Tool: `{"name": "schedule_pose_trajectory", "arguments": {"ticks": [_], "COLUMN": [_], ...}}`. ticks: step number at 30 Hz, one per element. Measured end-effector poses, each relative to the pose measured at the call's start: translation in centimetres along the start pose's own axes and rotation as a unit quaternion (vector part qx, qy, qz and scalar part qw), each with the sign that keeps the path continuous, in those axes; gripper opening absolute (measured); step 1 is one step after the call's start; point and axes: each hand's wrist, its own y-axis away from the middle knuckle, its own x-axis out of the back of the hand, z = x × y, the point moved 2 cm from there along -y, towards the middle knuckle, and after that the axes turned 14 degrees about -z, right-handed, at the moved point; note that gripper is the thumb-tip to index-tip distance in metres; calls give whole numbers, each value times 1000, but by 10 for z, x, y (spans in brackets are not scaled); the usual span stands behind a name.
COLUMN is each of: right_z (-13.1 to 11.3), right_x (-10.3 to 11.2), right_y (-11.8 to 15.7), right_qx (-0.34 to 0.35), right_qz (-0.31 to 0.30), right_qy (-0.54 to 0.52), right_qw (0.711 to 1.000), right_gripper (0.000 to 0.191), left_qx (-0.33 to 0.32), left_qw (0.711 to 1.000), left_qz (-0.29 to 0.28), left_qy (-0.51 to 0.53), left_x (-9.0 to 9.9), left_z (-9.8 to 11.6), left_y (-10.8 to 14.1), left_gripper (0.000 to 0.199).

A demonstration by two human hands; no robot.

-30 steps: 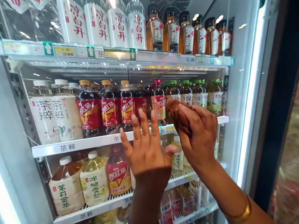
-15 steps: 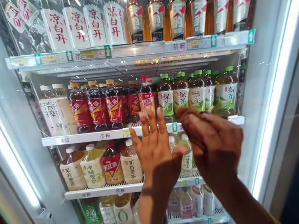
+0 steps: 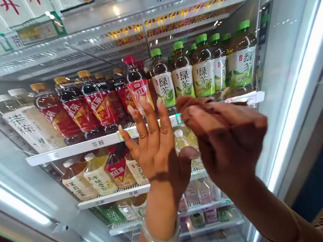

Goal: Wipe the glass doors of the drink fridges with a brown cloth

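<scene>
My left hand (image 3: 157, 149), with a pale bangle (image 3: 163, 240) on its wrist, is raised before the open cooler, fingers spread and holding nothing. Just beyond its fingertips stands a red-capped iced tea bottle (image 3: 138, 85); whether they touch, I cannot tell. To its right my right hand (image 3: 229, 136) is closed, its fingers bent and pressed together. Anything inside that hand is hidden. Behind it, green-capped green tea bottles (image 3: 163, 83) stand in a row on the middle shelf (image 3: 99, 142).
Orange-capped red tea bottles (image 3: 99, 105) and white-capped bottles (image 3: 32, 121) fill the shelf's left part. Large bottles (image 3: 99, 175) stand one shelf lower. An upper shelf edge (image 3: 90, 21) crosses above. Bright light strips (image 3: 302, 92) line the cooler's side frames.
The view has moved closer to the middle shelf and tilted, so the bottles look larger and slanted. Both hands keep nearly the same pose, the left still spread and the right still closed.
</scene>
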Motion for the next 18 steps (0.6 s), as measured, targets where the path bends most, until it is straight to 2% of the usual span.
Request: {"name": "schedule_pose_trajectory", "arguments": {"ticks": [3,5,8,11,14,16,18], "right_z": [3,23,49,42,31,40,61], "right_x": [2,8,14,10,7,11,19], "right_y": [-12,-15,-3,11,5,-4,-8], "right_qx": [26,3,-40,-7,27,26,-5], "right_qz": [6,18,37,19,9,17,33], "right_qy": [-12,-8,-4,-16,-41,-39,-22], "right_qw": [1000,1000,999,1000,999,999,999], "right_gripper": [41,43,48,44,37,40,45], "left_qx": [9,6,-3,-5,-27,-32,-30], "left_qw": [1000,1000,999,999,998,998,998], "left_qz": [-2,-10,-22,-34,-50,-52,-51], "left_qy": [-3,-17,-25,-10,9,9,4], "left_x": [-2,-3,-6,-11,-17,-19,-21], "left_z": [4,7,15,28,42,48,52], "left_y": [-2,-3,-2,-1,0,-1,0], "left_gripper": [88,89,89,85,83,86,89]}}
